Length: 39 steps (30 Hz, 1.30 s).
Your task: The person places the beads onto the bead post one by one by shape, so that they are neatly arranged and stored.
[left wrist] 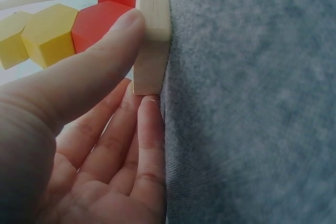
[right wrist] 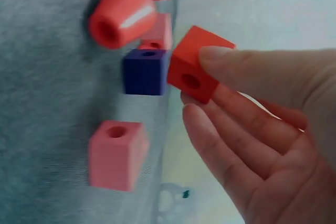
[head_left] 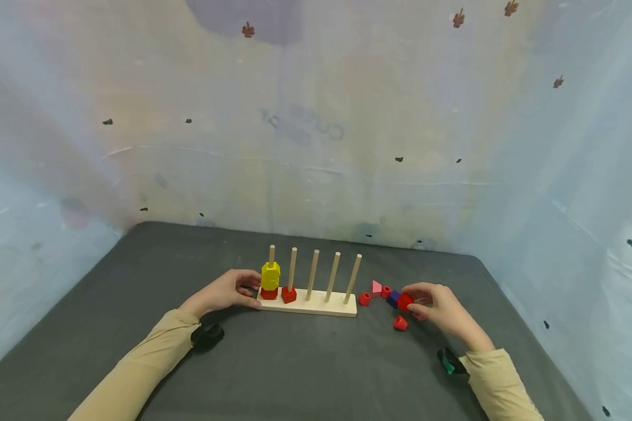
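My left hand grips the left end of a wooden peg board, its thumb on the front corner and its fingers at the end. The leftmost peg carries yellow beads above a red bead; another red bead sits on the second peg. To the right of the board, my right hand pinches a red block with a hole between thumb and fingers. Close to it are a dark blue cube and a pink block.
Around the right hand lie several loose beads on the dark table: a red one beside the board's right end, a pink one behind it and a red one in front. A pale curtain hangs behind the table.
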### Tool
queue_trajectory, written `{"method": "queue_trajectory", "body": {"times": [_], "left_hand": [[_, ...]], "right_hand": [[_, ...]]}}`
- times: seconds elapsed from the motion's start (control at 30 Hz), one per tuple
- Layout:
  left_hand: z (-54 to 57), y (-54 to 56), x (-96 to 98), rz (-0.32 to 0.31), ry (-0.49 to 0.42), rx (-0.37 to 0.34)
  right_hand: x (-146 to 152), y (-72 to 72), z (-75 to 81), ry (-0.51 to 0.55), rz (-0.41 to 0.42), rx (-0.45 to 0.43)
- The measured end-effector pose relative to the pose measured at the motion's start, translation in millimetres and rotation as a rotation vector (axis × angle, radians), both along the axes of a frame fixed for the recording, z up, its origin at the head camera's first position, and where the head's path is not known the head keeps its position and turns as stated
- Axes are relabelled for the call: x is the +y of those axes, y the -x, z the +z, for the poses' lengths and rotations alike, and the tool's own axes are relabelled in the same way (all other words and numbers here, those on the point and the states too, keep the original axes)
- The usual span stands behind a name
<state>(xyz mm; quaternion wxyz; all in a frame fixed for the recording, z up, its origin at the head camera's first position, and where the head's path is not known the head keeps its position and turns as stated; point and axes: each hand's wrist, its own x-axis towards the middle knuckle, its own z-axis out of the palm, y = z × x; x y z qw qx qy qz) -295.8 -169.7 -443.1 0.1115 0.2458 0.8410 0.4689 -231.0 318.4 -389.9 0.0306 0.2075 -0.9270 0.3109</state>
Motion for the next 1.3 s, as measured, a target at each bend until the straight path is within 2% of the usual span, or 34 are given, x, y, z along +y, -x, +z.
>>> {"method": "queue_trajectory", "body": {"times": [0.27, 0.4, 0.53, 0.63, 0.77, 1.0, 1.2, 1.3], "left_hand": [[4.7, -3.6, 0.6, 0.001, -0.006, 0.003], [5.2, -3.6, 1.3, 0.007, -0.007, -0.003], [6.8, -4.0, 1.0, -0.001, -0.006, -0.004], [7.7, -4.1, 0.6, 0.001, -0.005, -0.012], [7.3, -3.2, 0.4, 0.006, -0.006, -0.015], [5.9, -2.8, -1.1, -0.003, -0.006, -0.021], [5.2, -2.8, -2.2, -0.006, -0.009, -0.022], [5.6, -3.0, -1.9, -0.015, -0.011, -0.015]], "right_hand": [[-19.5, -4.5, 36.6, 0.129, -0.012, 0.155], [-45.2, -3.3, 55.6, 0.266, 0.013, 0.177], [-76.7, -4.0, 72.5, 0.448, 0.085, 0.179], [-100.2, -4.1, 81.5, 0.536, 0.131, 0.16], [-128.4, -2.4, 85.1, 0.606, 0.168, 0.136], [-173.0, -0.1, 80.4, 0.73, 0.222, 0.072], [-203.3, -8.4, 85.9, 0.718, 0.221, 0.103], [-214.1, -8.1, 84.0, 0.696, 0.211, 0.126]]}}
